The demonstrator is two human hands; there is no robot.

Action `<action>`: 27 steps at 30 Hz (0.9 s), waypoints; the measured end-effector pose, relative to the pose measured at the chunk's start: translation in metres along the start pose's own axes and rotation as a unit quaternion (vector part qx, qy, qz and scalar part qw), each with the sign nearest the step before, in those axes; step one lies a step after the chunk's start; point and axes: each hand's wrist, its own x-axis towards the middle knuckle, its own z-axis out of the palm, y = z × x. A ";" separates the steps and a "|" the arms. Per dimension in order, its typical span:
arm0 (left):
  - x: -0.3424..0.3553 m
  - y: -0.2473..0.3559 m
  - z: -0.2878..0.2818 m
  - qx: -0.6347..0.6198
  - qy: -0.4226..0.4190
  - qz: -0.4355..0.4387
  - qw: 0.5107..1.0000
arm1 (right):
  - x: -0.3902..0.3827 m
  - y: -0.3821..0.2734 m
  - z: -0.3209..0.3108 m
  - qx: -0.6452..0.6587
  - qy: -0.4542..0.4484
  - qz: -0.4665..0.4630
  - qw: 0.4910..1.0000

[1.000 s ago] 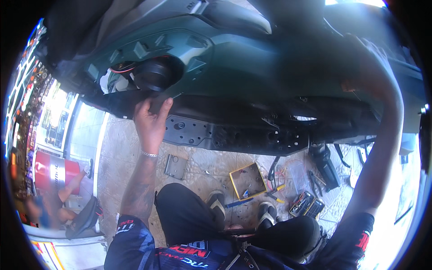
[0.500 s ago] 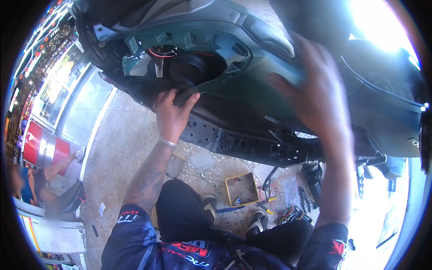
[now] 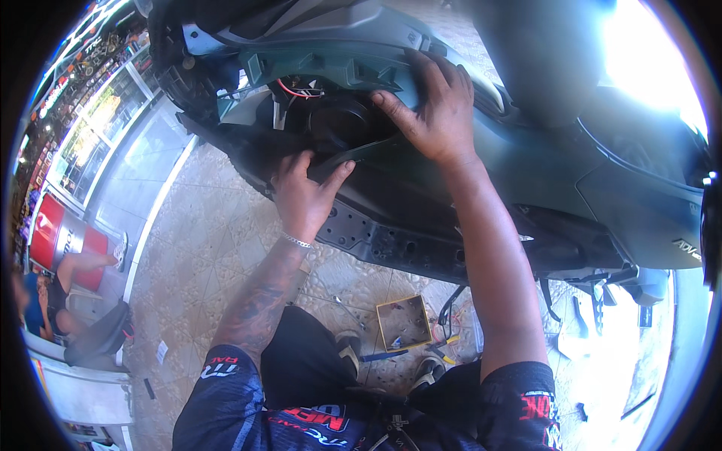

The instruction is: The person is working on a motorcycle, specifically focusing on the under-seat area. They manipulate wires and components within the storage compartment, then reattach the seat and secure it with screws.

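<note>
A dark green scooter body panel [image 3: 526, 158] fills the upper part of the view, with an open cavity holding a round black part [image 3: 342, 120] and red wires [image 3: 297, 90]. My left hand [image 3: 304, 195] grips the lower black edge of that cavity, thumb on top. My right hand [image 3: 429, 109] lies flat on the green panel at the cavity's right rim, fingers spread and pressing. A silver bracelet [image 3: 295, 240] circles my left wrist.
Below the scooter a black perforated frame rail [image 3: 391, 240] runs across. On the tiled floor lie a small yellow-rimmed tray [image 3: 404, 322], loose tools [image 3: 444, 346] and cables. A person sits at the far left near a red container [image 3: 53, 237] and glass shopfront.
The view has tilted down and closer. My right hand came down from the upper right onto the green panel beside the cavity. My left hand kept its hold on the lower edge.
</note>
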 end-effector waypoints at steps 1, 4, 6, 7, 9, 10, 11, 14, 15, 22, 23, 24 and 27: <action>0.000 0.000 0.000 -0.005 0.001 0.001 1.000 | 0.001 0.002 0.000 -0.008 -0.002 -0.012 1.000; -0.001 -0.001 0.000 -0.014 0.007 0.004 1.000 | 0.004 0.005 -0.001 0.007 -0.044 -0.003 0.999; -0.001 0.000 -0.001 -0.014 0.012 0.010 1.000 | 0.006 0.004 -0.003 0.000 -0.047 -0.006 0.999; -0.002 0.000 -0.002 -0.010 0.014 0.013 1.000 | 0.007 0.001 -0.004 -0.002 -0.058 -0.007 0.998; -0.002 0.001 -0.005 -0.006 0.016 0.019 1.000 | 0.009 -0.006 -0.007 -0.047 -0.070 -0.012 0.996; -0.004 0.001 -0.006 -0.004 0.016 0.020 1.000 | 0.010 -0.011 -0.007 -0.070 -0.074 -0.003 0.995; -0.004 0.001 -0.007 -0.003 0.014 0.021 1.000 | 0.012 -0.017 -0.007 -0.063 -0.079 0.006 0.995; -0.005 -0.001 -0.007 -0.014 0.017 0.027 0.999 | 0.015 -0.029 -0.003 -0.051 -0.077 0.057 0.994; -0.004 -0.002 -0.006 -0.017 0.023 0.034 0.999 | 0.016 -0.031 -0.001 -0.050 -0.080 0.066 0.993; -0.002 -0.011 0.004 -0.013 0.020 0.039 0.999 | 0.014 -0.019 0.004 -0.044 -0.076 0.025 0.996; -0.002 -0.010 0.004 -0.022 0.030 0.045 0.998 | 0.013 -0.018 0.004 -0.038 -0.068 0.019 0.997; -0.003 -0.010 0.004 -0.020 0.023 0.036 0.999 | 0.012 -0.017 0.004 -0.023 -0.066 0.033 0.997; -0.002 -0.007 -0.001 -0.027 0.023 0.036 0.999 | 0.009 -0.015 0.000 0.052 -0.018 0.075 0.996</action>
